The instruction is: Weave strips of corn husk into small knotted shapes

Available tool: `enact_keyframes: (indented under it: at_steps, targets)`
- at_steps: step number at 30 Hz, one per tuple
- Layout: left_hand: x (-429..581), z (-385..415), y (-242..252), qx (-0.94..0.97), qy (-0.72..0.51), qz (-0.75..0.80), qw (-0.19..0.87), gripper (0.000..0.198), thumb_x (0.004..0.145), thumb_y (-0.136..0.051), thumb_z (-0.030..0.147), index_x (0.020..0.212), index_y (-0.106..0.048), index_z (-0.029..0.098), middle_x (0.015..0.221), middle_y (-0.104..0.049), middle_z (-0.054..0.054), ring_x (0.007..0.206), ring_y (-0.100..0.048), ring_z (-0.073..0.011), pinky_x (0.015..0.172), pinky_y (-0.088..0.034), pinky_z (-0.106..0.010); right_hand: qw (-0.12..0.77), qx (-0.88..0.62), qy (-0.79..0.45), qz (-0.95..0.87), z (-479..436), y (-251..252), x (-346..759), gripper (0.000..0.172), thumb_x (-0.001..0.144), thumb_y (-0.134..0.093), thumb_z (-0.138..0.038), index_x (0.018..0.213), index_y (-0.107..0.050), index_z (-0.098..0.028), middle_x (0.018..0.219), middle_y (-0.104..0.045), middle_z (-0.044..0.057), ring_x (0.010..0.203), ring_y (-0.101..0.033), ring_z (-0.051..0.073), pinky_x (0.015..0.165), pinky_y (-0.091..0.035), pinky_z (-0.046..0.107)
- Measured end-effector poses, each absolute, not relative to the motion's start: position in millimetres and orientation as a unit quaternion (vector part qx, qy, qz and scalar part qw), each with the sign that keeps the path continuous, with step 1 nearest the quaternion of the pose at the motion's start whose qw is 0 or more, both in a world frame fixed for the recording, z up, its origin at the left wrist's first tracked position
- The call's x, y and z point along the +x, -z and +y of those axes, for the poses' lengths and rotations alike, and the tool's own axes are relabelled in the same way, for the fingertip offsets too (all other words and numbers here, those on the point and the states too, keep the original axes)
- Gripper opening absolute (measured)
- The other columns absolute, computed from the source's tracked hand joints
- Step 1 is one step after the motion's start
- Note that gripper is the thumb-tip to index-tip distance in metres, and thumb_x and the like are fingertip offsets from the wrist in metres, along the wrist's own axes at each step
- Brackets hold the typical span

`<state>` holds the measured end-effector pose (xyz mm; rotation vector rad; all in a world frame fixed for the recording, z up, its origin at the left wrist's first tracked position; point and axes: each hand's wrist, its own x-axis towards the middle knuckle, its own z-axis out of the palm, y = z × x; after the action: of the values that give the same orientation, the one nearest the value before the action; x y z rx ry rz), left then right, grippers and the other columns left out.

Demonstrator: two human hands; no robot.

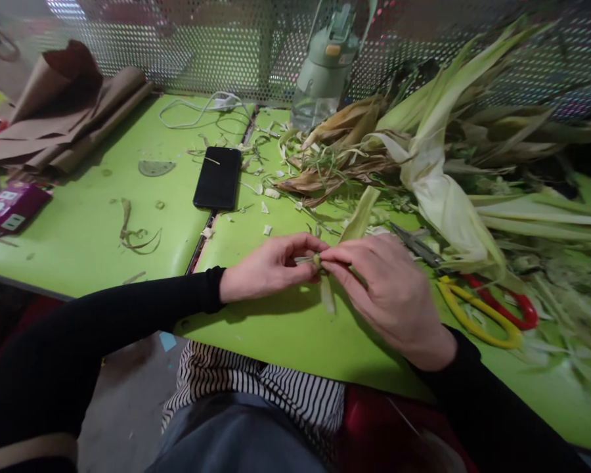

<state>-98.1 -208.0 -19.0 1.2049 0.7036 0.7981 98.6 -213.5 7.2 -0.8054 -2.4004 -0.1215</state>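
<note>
Lime-green tabletop (88,223) strewn with corn husks (438,164), backed by a perforated metal screen (217,46).
To the right of the phone (218,177) and nearer the person, the left hand (270,266) and right hand (391,289) pinch a narrow husk strip (328,295) between their fingertips; well right of the phone lie scissors (448,289), and a bottle (325,72) stands behind it, rightward.

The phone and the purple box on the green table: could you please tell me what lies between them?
In the head view, a half-round piece, a curled dry strip and small scraps lie there.
</note>
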Motion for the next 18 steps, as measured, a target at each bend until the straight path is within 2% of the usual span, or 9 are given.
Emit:
enact_keyframes:
  at_steps: [5,8,10,14,18]
  targets:
    - [-100.5,-207.6,17.0,0.513,-0.374,0.317,0.705,0.024,0.087,-0.067,0.021,0.109,-0.060,0.013,0.095,-0.066,-0.004,0.079,-0.060,-0.0099,0.080,-0.050,-0.026,0.351,-0.352,0.063,-0.865,-213.1,-9.8,101.4,0.014,0.090,-0.068,-0.021,0.104,-0.065,-0.020,0.098,-0.070,0.010,0.091,-0.067,0.024,0.077,-0.056,0.039]
    - [-100.8,-206.6,20.5,0.531,-0.363,0.329,0.691,0.025,0.087,-0.067,0.021,0.110,-0.059,0.013,0.089,-0.064,-0.002,0.077,-0.058,-0.0097,0.076,-0.047,-0.025,0.343,-0.352,0.069,-0.868,-213.3,-8.1,101.2,0.006,0.091,-0.067,-0.019,0.095,-0.067,-0.023,0.089,-0.068,0.006,0.083,-0.067,0.021,0.073,-0.056,0.036]
    - [-100.6,-206.1,23.1,0.564,-0.361,0.333,0.664,0.023,0.086,-0.068,0.021,0.106,-0.059,0.014,0.087,-0.063,-0.001,0.077,-0.057,-0.0099,0.076,-0.046,-0.025,0.327,-0.327,0.052,-0.885,-214.2,-6.6,99.5,0.007,0.092,-0.065,-0.017,0.094,-0.067,-0.024,0.087,-0.069,0.004,0.078,-0.067,0.019,0.071,-0.056,0.033]
    - [-100.3,-206.8,21.6,0.588,-0.367,0.331,0.641,0.025,0.088,-0.068,0.029,0.106,-0.058,0.015,0.090,-0.065,-0.002,0.080,-0.059,-0.0115,0.078,-0.046,-0.027,0.354,-0.331,0.052,-0.873,-214.1,-9.3,100.3,0.010,0.090,-0.068,-0.020,0.100,-0.067,-0.023,0.093,-0.070,0.005,0.085,-0.068,0.020,0.073,-0.057,0.035]
    - [-99.4,-208.2,18.2,0.567,-0.367,0.328,0.660,0.029,0.089,-0.067,0.035,0.109,-0.056,0.016,0.090,-0.065,-0.002,0.075,-0.057,-0.0109,0.073,-0.045,-0.027,0.367,-0.379,0.027,-0.849,-213.4,-14.5,103.3,0.009,0.089,-0.069,-0.020,0.097,-0.068,-0.024,0.092,-0.069,0.007,0.084,-0.068,0.022,0.072,-0.057,0.038]
